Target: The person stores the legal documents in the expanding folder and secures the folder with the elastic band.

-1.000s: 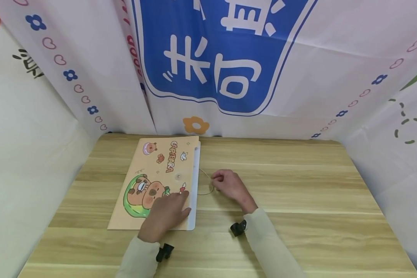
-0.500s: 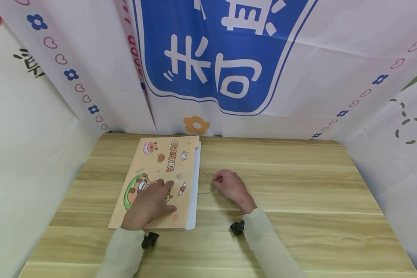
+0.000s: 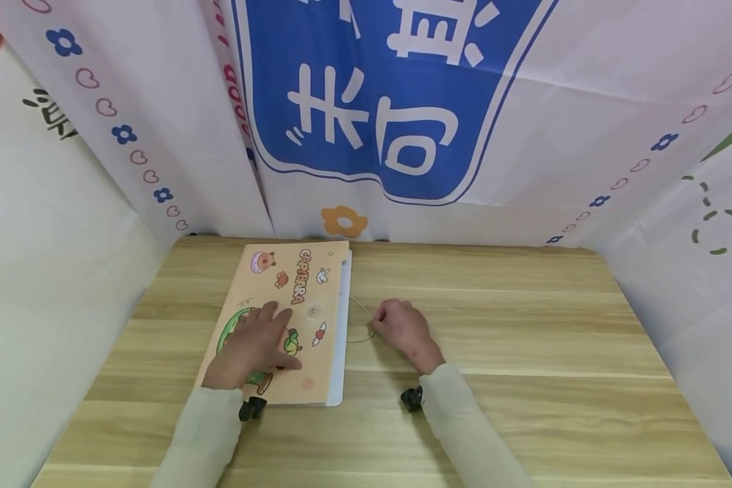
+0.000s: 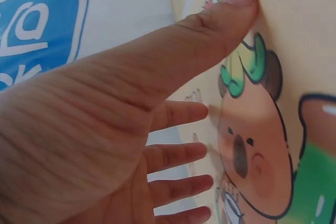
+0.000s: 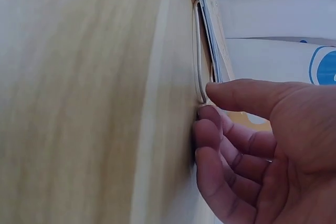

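Note:
A peach-coloured folder (image 3: 289, 271) printed with "CAPYBARA" and cartoon animals lies on the wooden table, a pale inner edge showing along its right side. Across its lower part rests my left hand (image 3: 249, 347), fingers and thumb spread. The left wrist view shows the straight fingers (image 4: 178, 156) and thumb over the printed cover (image 4: 299, 19). Out of the folder's right side comes a thin cord loop (image 5: 199, 51). My right hand (image 3: 404, 331) pinches the loop's outer end between thumb and curled index finger, low over the table. A small round clear disc (image 3: 314, 311) sits on the cover.
The wooden table (image 3: 524, 325) extends to the right of the folder. Behind it hangs a white cloth (image 3: 561, 149) with a blue panel and flower prints. More white cloth walls stand on both sides.
My left hand has moved left from the folder's right edge onto the printed animals, and its fingers have spread. The right hand still holds the cord loop in nearly the same place.

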`<state>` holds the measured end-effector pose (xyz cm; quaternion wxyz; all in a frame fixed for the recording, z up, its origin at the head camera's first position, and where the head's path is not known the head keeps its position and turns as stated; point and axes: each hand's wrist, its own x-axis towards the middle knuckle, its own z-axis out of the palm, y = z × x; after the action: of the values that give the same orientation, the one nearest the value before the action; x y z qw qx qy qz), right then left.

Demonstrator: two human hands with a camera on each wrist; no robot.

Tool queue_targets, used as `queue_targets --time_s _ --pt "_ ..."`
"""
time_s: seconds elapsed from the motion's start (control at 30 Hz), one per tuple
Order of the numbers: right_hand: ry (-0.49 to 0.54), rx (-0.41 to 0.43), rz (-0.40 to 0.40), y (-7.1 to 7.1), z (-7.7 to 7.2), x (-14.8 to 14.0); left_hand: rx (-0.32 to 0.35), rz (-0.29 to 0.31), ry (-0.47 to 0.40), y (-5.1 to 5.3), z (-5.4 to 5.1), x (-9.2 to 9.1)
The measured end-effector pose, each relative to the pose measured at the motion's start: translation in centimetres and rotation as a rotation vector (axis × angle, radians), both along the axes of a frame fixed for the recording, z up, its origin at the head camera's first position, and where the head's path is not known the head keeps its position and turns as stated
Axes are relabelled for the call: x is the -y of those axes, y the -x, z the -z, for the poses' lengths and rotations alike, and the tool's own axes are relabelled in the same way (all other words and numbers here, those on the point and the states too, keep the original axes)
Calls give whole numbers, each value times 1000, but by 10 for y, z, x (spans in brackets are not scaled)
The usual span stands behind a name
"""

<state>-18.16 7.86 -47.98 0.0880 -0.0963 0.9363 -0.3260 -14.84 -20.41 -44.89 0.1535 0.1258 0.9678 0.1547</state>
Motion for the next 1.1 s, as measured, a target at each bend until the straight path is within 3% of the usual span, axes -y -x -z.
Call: queue_targets --time_s 0.27,0.43,0.53,1.1 --pt "41 16 -20 1 -2 0 77 -44 -53 5 7 7" --pt "161 115 -37 -1 -4 -1 110 -39 -83 6 10 9" --pt "214 165 -49 -1 -4 0 125 -40 -95 6 10 10" --pt "298 257 -134 0 -4 13 163 -43 -77 10 14 12"
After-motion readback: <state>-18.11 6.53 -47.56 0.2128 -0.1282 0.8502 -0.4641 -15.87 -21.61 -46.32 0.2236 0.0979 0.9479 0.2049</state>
